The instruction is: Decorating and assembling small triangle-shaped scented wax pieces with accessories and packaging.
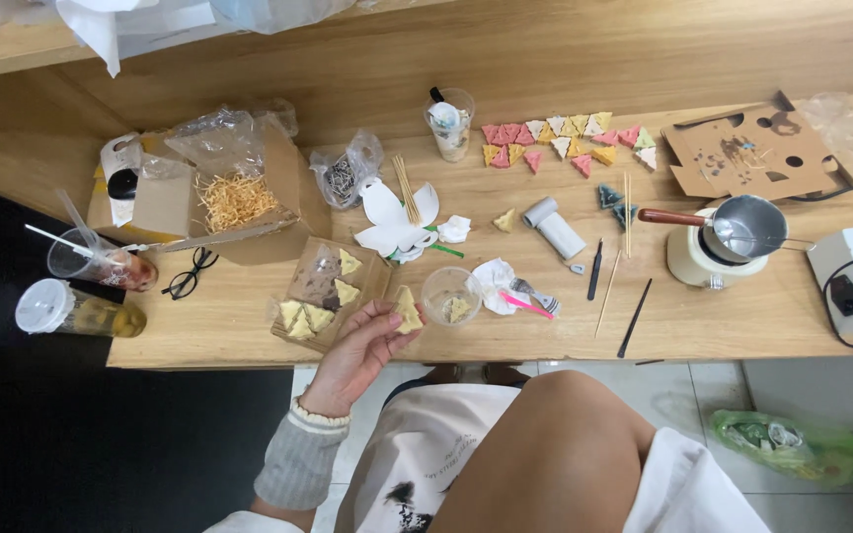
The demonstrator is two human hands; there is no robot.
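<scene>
My left hand reaches up from the lower left, in a grey sleeve with a beaded bracelet at the wrist. Its fingers grip a small yellow triangular piece at the front edge of the wooden table. Just left of the hand lies a flat clear-wrapped cardboard tray bearing several similar yellow triangles. To the right of the held piece stands a small clear cup with one triangle inside. My right hand is out of view.
Rows of pink, yellow and white triangles lie at the back. A small pot on a cream warmer, wooden skewers, a white paper flower, an open box of shredded straw, glasses and drink cups surround the work area.
</scene>
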